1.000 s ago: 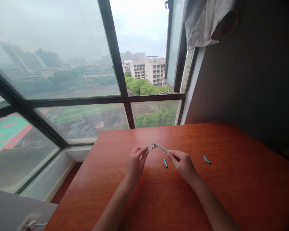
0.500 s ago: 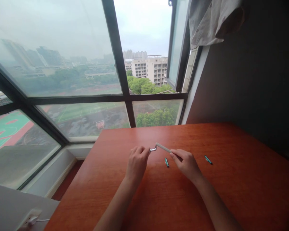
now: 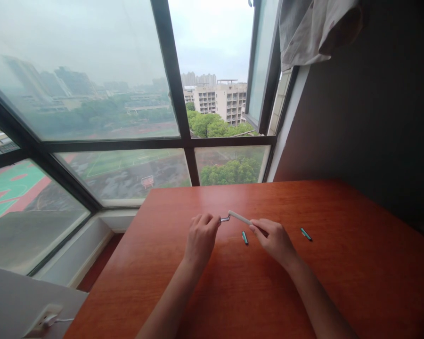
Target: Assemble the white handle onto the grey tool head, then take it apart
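My left hand (image 3: 202,239) is closed around a shiny metal razor handle (image 3: 225,219), whose bent end points right. In my right hand (image 3: 273,239) the fingers pinch a slim pale stick, perhaps a toothbrush (image 3: 240,218), which slants up to the left. Its far tip meets or nearly meets the bent end of the metal handle; contact is hard to make out. On the table between my hands lies a small teal-and-black razor cartridge (image 3: 245,238). A second razor cartridge (image 3: 305,234) rests to the right of my right hand.
The reddish-brown wooden table (image 3: 155,278) reaches to the window frame (image 3: 191,162) behind. A dark wall (image 3: 342,117) stands along the right, with a pale curtain (image 3: 304,37) hanging above. At the lower left, a plug (image 3: 49,321) sits in a wall socket.
Both hands hold the same grips in nearly the same place. The view has shifted very slightly, and the two cartridges lie where they were.
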`<move>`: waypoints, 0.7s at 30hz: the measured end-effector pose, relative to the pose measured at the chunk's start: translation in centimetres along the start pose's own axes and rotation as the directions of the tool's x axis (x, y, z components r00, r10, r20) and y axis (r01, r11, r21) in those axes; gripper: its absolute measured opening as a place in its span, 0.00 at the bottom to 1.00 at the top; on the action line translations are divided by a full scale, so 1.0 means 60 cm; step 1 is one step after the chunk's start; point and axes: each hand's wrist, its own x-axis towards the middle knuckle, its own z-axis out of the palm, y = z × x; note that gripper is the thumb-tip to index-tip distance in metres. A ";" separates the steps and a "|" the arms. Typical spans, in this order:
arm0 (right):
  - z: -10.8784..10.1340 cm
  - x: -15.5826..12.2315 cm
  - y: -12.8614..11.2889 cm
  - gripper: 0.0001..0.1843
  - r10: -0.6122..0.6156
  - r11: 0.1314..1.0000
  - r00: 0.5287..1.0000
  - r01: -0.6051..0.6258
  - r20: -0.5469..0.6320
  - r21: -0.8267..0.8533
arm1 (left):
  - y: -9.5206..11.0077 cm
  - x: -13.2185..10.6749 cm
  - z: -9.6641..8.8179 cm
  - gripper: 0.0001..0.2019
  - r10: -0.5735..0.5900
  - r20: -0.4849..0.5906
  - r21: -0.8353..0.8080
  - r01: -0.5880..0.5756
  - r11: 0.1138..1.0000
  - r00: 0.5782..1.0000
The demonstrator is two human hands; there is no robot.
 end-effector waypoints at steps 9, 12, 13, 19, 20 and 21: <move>0.000 0.000 0.000 0.15 0.004 1.000 1.000 -0.004 0.007 0.026 | -0.004 -0.002 0.005 0.07 -0.007 0.003 -0.011 0.007 1.000 1.000; 0.000 0.001 -0.001 0.15 0.004 1.000 1.000 -0.004 0.010 0.021 | -0.005 -0.003 0.006 0.08 -0.006 0.021 0.001 0.006 1.000 1.000; 0.000 0.001 -0.002 0.15 0.006 1.000 1.000 -0.006 0.012 0.025 | -0.005 -0.002 0.006 0.08 -0.006 0.024 0.003 0.006 1.000 1.000; 0.000 0.002 -0.005 0.15 0.015 0.998 1.000 -0.015 0.008 0.067 | -0.003 -0.002 0.005 0.08 -0.020 0.031 -0.013 0.020 1.000 0.999; 0.000 0.002 -0.004 0.15 0.022 0.998 1.000 -0.022 0.005 0.061 | -0.003 -0.002 0.004 0.08 -0.020 0.033 -0.016 0.021 1.000 0.999; 0.000 0.002 -0.004 0.15 0.029 0.998 1.000 -0.029 0.001 0.054 | -0.002 -0.002 0.004 0.07 -0.020 0.037 -0.019 0.020 1.000 0.999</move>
